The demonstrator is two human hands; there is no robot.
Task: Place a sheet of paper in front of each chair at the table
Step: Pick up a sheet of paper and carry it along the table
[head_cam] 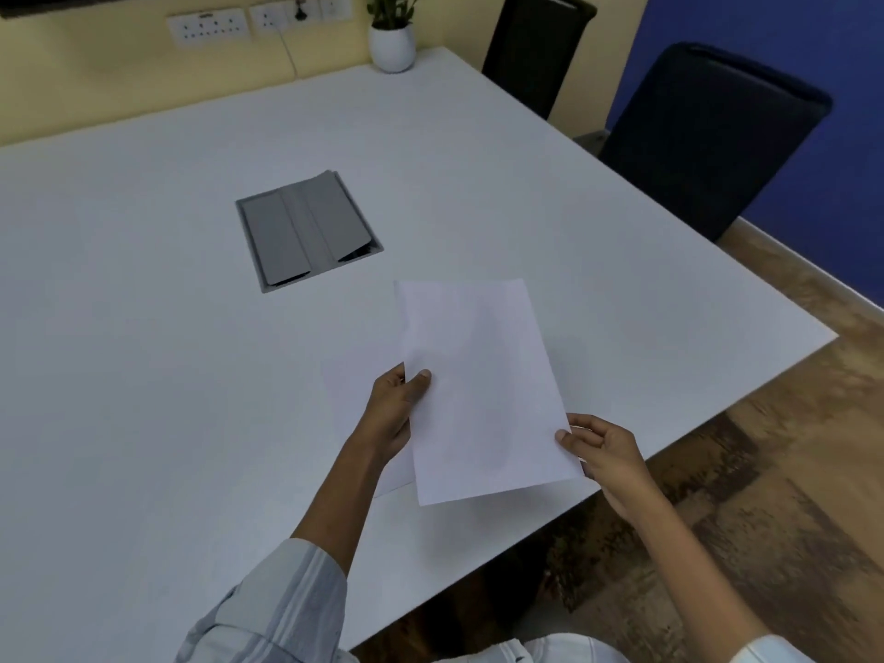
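A white sheet of paper (483,390) is held just above the white table (143,327), near its right front edge. My left hand (394,413) pinches the sheet's left edge with thumb on top. My right hand (605,452) grips its lower right corner. A second sheet of paper (349,399) shows beneath my left hand; whether it lies on the table or is held I cannot tell. Two dark chairs stand at the table's far right side, the nearer chair (708,136) and the farther chair (535,45).
A grey cable hatch (306,232) is set into the table's middle. A white plant pot (392,47) stands at the far edge by the yellow wall with sockets (210,26). Wooden floor (765,471) lies to the right.
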